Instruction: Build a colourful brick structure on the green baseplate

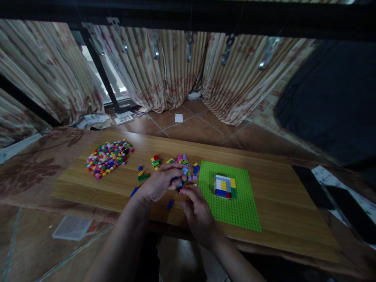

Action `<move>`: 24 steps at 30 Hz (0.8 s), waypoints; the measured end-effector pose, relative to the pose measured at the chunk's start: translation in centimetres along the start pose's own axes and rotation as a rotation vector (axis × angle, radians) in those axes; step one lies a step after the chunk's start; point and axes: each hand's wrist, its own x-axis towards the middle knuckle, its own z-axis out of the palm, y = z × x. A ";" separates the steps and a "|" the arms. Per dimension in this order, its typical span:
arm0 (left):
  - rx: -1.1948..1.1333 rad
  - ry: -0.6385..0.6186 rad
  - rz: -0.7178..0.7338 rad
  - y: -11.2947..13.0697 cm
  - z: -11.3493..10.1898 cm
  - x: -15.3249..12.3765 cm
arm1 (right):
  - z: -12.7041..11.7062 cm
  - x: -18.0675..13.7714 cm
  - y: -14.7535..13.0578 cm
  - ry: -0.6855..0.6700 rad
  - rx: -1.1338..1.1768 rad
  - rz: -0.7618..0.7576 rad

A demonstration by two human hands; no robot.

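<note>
My left hand (161, 182) is closed over the small pile of toy bricks, with a light blue brick (185, 170) at its fingertips. Close to it, my right hand (201, 217) is half curled, its thumb and index finger apart. The index fingertip is at a small pink brick (181, 191); whether it grips or only touches it is hard to see. Loose bricks, among them purple bricks (194, 178), lie around and partly under my hands. To the right, a block of white, yellow, blue and green bricks (225, 186) stands on a green baseplate (246, 211).
A large heap of small mixed bricks (110, 156) covers the left part of the wooden table (279, 188). A dark green brick (143, 177) and a blue brick (170, 204) lie near my hands. A black phone-like slab (352, 207) is at the right edge. A plastic box (72, 228) sits on the floor.
</note>
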 end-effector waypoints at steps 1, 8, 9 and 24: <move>0.018 0.007 0.001 -0.1 0.1 0.0 | -0.1 0.1 0.0 -0.010 0.013 -0.006; 0.146 -0.029 0.025 -0.6 0.6 0.6 | -1.6 0.0 -0.2 -0.045 0.185 0.031; 0.156 -0.029 0.032 -0.7 0.8 0.6 | -1.9 0.0 -0.3 -0.040 0.206 0.034; 0.323 -0.145 0.095 -2.0 3.8 1.7 | -7.4 -0.5 -0.8 0.292 -0.095 -0.033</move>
